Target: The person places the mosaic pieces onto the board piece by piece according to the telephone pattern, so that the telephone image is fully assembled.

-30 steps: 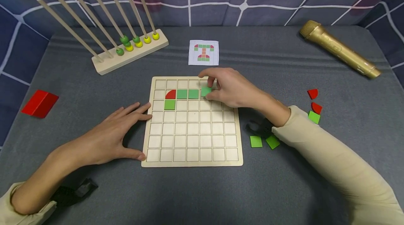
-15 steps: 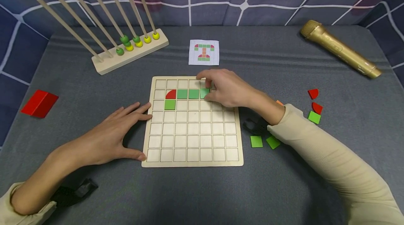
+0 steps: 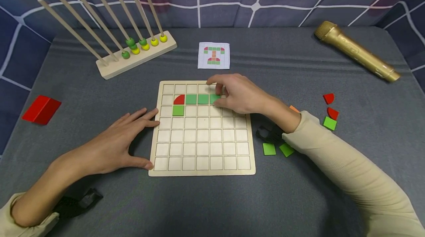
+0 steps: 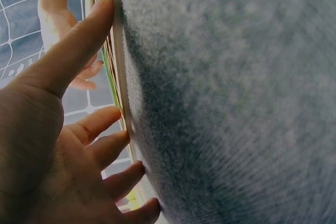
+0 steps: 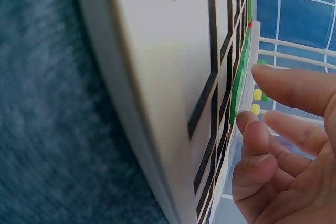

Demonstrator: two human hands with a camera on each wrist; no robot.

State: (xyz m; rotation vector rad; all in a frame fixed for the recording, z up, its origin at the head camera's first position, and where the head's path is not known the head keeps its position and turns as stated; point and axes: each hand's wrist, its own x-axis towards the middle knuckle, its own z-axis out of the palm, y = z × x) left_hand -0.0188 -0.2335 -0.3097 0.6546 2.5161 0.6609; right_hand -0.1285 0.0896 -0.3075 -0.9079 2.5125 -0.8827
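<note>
A wooden grid board lies on the dark cloth. Along its second row run a red quarter-round tile and several green square tiles, with another green tile under the red one. My right hand is over the row's right end, its thumb overlapping the rightmost green tile. The right wrist view shows that tile level with its neighbours, one fingertip right at its end and another finger off the surface. My left hand is spread, its fingertips and thumb touching the board's left edge.
Loose green tiles, red quarter-rounds and a partly hidden orange tile lie right of the board. A pattern card, a peg stand with beads, a red block and a gold microphone are around it.
The right hand has shifted slightly left, and the rightmost green tile has moved from a skewed position into line beside its neighbour. The left hand stays put.
</note>
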